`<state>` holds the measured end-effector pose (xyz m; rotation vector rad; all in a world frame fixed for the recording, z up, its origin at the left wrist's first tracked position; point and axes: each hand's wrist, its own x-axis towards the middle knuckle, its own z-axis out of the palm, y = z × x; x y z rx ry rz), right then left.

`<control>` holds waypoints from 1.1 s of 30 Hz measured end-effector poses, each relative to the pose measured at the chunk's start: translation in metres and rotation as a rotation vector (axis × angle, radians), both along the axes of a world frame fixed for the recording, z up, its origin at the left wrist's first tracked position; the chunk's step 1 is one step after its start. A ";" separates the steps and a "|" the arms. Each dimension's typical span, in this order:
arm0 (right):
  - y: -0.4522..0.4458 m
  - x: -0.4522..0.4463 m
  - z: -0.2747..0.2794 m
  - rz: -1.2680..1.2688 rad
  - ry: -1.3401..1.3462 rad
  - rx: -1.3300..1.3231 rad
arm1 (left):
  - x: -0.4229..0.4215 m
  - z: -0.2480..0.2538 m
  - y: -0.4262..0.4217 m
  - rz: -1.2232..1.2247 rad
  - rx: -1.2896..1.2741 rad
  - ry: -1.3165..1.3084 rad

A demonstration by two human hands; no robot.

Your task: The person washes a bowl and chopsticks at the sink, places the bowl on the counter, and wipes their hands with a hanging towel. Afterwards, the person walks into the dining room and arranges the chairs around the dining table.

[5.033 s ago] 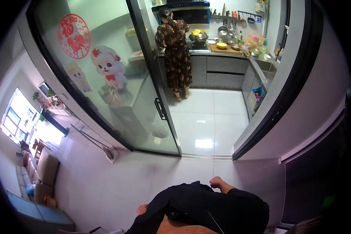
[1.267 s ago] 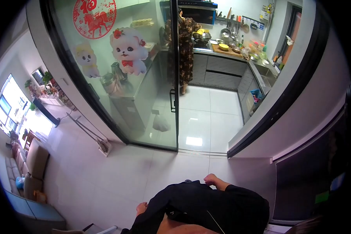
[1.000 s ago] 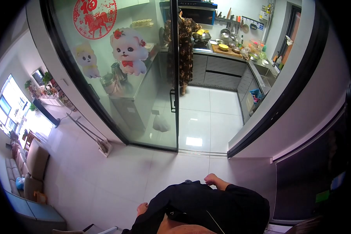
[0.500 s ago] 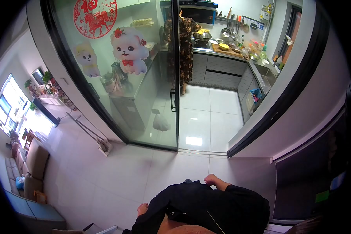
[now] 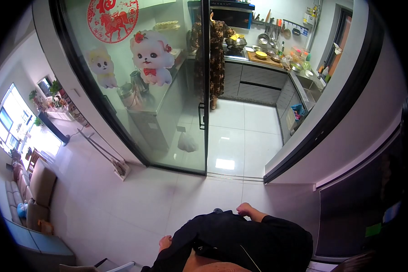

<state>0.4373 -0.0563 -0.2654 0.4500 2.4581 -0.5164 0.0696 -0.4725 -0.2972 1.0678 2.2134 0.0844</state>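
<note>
Beside the dark clothing at the lower left is my left hand (image 5: 165,242), only partly in view, with its fingers too small to read. My right hand (image 5: 245,209) is held in front of my body, its fingers curled together; whatever they may hold cannot be made out. Both hands are over the pale tiled floor (image 5: 136,208), apart from each other. Ahead of me stands a glass sliding door (image 5: 167,136) in a black frame with a black handle (image 5: 201,116). Stickers of a white puppy (image 5: 152,59) and a red horse emblem (image 5: 114,20) are on the glass.
A person (image 5: 216,59) in a dark floral dress stands at the kitchen counter, partly behind the door. A cutting board (image 5: 271,62) bears a yellow bowl (image 5: 260,55). The sink (image 5: 309,85) is at the right. Long-handled cleaning tools (image 5: 97,147) and a sofa (image 5: 41,183) are at the left.
Since the earliest frame, the view has shifted and the glass door covers more of the person in the kitchen. My hands keep nearly the same pose; the last second shows only a slight view shift.
</note>
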 end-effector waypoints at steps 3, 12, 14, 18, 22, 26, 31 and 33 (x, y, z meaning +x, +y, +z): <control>-0.001 -0.002 0.002 -0.005 -0.028 0.002 | 0.000 -0.004 -0.003 0.021 0.050 0.005; -0.003 -0.002 0.005 -0.012 -0.023 0.011 | -0.002 -0.006 -0.005 -0.017 0.054 0.028; -0.001 0.001 -0.002 0.009 0.012 -0.017 | -0.003 -0.008 -0.004 0.010 0.008 -0.031; -0.005 -0.005 0.007 -0.012 -0.052 0.022 | -0.001 0.001 -0.001 0.048 -0.006 -0.030; -0.002 -0.003 -0.001 -0.009 -0.025 0.026 | -0.004 -0.004 -0.001 0.018 0.040 -0.006; 0.001 0.000 -0.006 -0.022 0.036 0.012 | -0.004 -0.002 0.000 0.001 0.061 0.000; 0.010 0.004 -0.026 0.047 0.072 0.000 | -0.005 0.010 0.007 -0.010 -0.060 0.021; 0.011 0.005 -0.027 0.070 0.106 0.005 | -0.007 0.005 -0.002 -0.041 0.010 0.043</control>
